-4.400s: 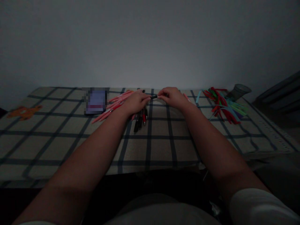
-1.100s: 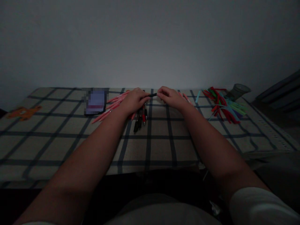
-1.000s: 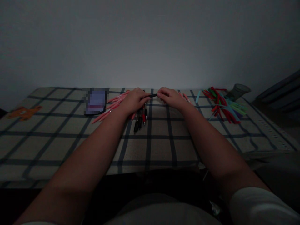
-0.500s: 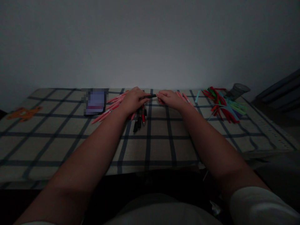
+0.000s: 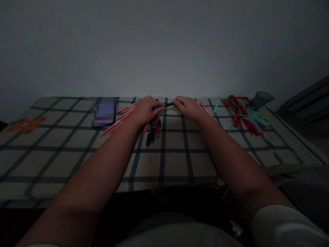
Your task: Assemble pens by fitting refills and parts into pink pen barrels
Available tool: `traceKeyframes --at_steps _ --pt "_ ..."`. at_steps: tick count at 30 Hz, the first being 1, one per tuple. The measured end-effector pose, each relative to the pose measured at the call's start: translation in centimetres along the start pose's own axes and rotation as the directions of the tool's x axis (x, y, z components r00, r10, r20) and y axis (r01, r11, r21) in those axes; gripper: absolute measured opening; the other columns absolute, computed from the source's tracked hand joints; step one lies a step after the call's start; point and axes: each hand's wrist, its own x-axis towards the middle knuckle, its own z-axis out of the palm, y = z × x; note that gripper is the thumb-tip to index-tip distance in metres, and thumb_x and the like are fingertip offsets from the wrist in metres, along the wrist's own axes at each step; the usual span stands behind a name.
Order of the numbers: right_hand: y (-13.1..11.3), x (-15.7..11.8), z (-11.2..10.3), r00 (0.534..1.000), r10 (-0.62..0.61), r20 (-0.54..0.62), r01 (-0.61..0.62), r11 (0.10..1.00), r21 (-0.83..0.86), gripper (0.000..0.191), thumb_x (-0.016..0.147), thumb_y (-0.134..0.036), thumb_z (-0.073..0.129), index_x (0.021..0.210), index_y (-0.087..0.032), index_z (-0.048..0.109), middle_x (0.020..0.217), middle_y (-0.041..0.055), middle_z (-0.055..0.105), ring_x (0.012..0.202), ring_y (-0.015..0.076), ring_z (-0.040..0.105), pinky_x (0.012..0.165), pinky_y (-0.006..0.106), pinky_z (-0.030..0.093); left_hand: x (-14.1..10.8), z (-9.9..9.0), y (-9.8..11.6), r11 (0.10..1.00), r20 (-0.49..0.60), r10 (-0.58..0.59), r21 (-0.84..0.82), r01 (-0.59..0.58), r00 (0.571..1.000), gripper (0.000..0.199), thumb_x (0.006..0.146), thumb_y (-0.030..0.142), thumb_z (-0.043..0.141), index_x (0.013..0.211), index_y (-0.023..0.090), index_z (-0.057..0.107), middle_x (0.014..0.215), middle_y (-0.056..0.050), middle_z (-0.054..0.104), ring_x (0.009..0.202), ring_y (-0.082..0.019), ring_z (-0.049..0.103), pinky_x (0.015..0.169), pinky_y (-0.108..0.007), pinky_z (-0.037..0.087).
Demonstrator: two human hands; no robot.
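Note:
A dark pen (image 5: pixel 169 104) is stretched between my two hands, just above the cloth. My left hand (image 5: pixel 148 110) pinches its left end between thumb and fingers. At the other end, my right hand (image 5: pixel 187 107) has its fingertips closed on the pen. Several black and red pens (image 5: pixel 153 132) lie on the cloth under and in front of my left hand, partly hidden by it. Pink pens (image 5: pixel 113 127) are spread to the left of that hand, and a few more pink pens (image 5: pixel 205 106) lie behind my right wrist.
A checked cloth (image 5: pixel 174 164) covers the table, which meets a grey wall. Red, green and blue strips (image 5: pixel 244 116) are heaped at right, beside a dark mesh cup (image 5: pixel 260 99). On the left are a blurred-out tablet-like object (image 5: pixel 105 112) and an orange cut-out figure (image 5: pixel 26 125).
My right hand has shifted slightly to the right, and its fingers have changed their hold. More of the pen shows between my hands, its right end tilted up a little. My left hand has hardly moved.

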Motion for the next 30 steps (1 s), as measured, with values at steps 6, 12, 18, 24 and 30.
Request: traceKeyframes --at_steps 6,12,18,24,30 --pt "0.0 0.3 0.4 0.996 0.060 0.066 -0.064 0.997 0.048 0.047 0.103 -0.050 0.035 0.071 -0.021 0.052 0.072 0.0045 0.061 0.073 0.0190 0.054 0.075 0.031 0.040 0.0 -0.1 0.2 1.000 -0.083 -0.016 -0.014 0.015 0.996 0.027 0.094 0.040 0.068 0.109 0.020 0.078 0.103 -0.008 0.078 0.104 -0.027 0.063 0.093 -0.040 0.048" --pt "0.4 0.4 0.9 0.991 0.073 0.110 -0.086 0.989 0.121 0.060 0.103 -0.063 0.026 0.068 -0.021 0.050 0.066 0.0024 0.054 0.067 0.0177 0.051 0.074 0.031 0.039 0.0 -0.4 0.4 1.000 -0.073 -0.018 -0.014 0.017 0.997 0.023 0.095 0.037 0.067 0.107 0.021 0.077 0.105 -0.008 0.077 0.102 -0.027 0.062 0.092 -0.040 0.047" --pt "0.7 0.5 0.8 0.999 -0.027 -0.023 0.030 0.987 0.156 0.038 0.098 -0.054 0.045 0.088 -0.020 0.058 0.087 0.0065 0.064 0.084 0.0206 0.055 0.078 0.031 0.040 0.0 -0.4 0.5 1.000 -0.084 -0.025 0.010 0.026 0.996 0.028 0.100 0.037 0.058 0.108 0.019 0.077 0.103 -0.009 0.077 0.100 -0.028 0.062 0.090 -0.040 0.047" --pt "0.3 0.1 0.5 1.000 0.008 0.024 -0.012 0.990 0.143 0.041 0.101 -0.048 0.041 0.071 -0.021 0.049 0.073 0.0034 0.058 0.075 0.0188 0.053 0.075 0.031 0.038 0.0 -0.2 0.3 1.000 -0.066 0.017 0.003 -0.017 0.998 0.025 0.098 0.036 0.061 0.108 0.020 0.077 0.104 -0.008 0.077 0.101 -0.027 0.063 0.092 -0.041 0.047" --pt "1.3 0.6 1.7 0.991 0.051 0.121 -0.082 0.959 0.271 0.059 0.101 -0.067 0.033 0.066 -0.022 0.049 0.062 -0.0001 0.050 0.061 0.0152 0.046 0.066 0.030 0.036 0.0 -0.4 0.4 1.000 -0.105 -0.011 -0.011 0.010 0.994 0.022 0.095 0.034 0.068 0.109 0.020 0.076 0.106 -0.008 0.077 0.105 -0.027 0.062 0.094 -0.041 0.046"
